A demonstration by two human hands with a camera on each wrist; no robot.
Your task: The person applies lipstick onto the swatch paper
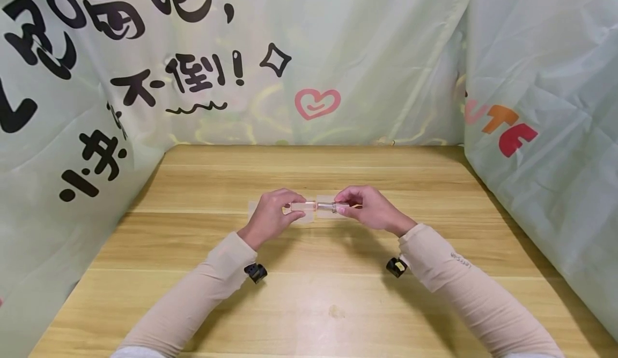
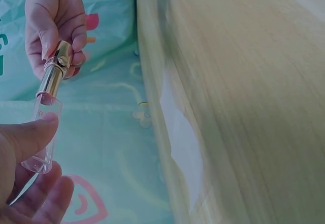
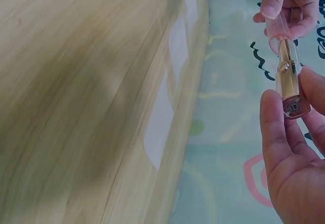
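Over the middle of the table, my left hand pinches a clear lipstick cap between thumb and fingers. Facing it, my right hand grips a lipstick by its clear base, with thumb on one side and fingers on the other. The lipstick has a shiny gold tube with a small ornament on it. Cap and lipstick lie in one line, and the tube's front end is right at the cap's open mouth. In the right wrist view, a dark label shows on the base's end.
White, paper-like patches lie flat on the wooden table beneath the hands. Pale printed cloth hangs behind the table and along both sides. Small black cameras are worn at both wrists.
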